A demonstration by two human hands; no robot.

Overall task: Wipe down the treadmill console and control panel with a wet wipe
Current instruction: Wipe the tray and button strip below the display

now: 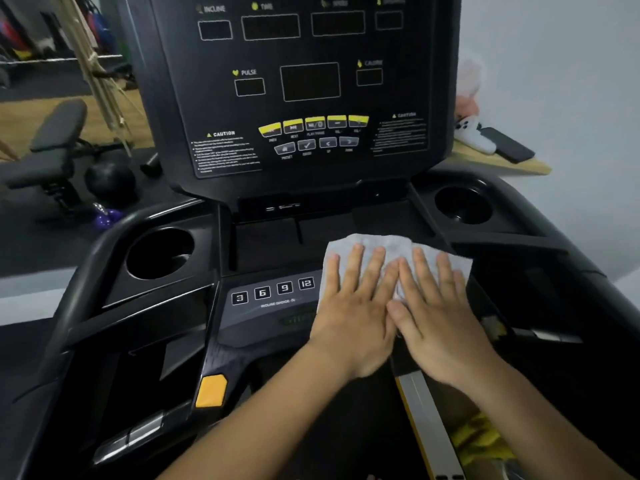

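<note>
Your left hand (pixel 349 313) and right hand (pixel 440 320) lie side by side, fingers (pixel 355 265) straight and spread wide. They press the wet wipe (pixel 391 245) flat beneath them on the control panel (pixel 249 320). The number buttons (pixel 273 291) sit just left of your fingers.

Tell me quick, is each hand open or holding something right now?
Left hand: open, fingers straight, pressing flat on the wet wipe.
Right hand: open, also pressing flat on the wet wipe.

left hand (pixel 349 317) + right hand (pixel 440 323) | flat (side by side) on wet wipe (pixel 394 245) | control panel (pixel 270 306)
</note>
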